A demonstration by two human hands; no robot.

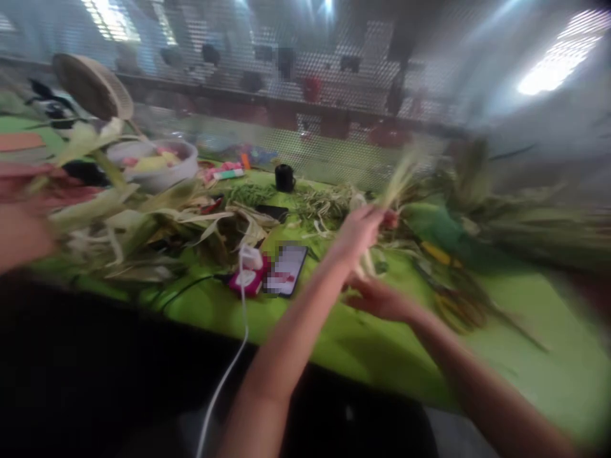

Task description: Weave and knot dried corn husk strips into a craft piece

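Note:
My left hand [360, 232] is closed around a bundle of pale green corn husk strips [401, 175], which fans out up and to the right, blurred by motion. Below it, my right hand [379, 298] has its fingers curled at the lower end of the bundle, where a pale piece shows between the two hands. Its fingertips are smeared. Both hands are above the green tabletop [329, 334]. Just left of my forearm lies a phone [292, 264], beside a magenta power adapter [248, 280] with white plugs and a white cable.
Loose corn husks [157, 222] heap up at left, near another person's arm [23, 232]. Behind them stands a white basin [157, 165]. A black mug [285, 178] is at the back. Scissors with yellow handles [458, 308] and a leafy heap [506, 222] lie at right.

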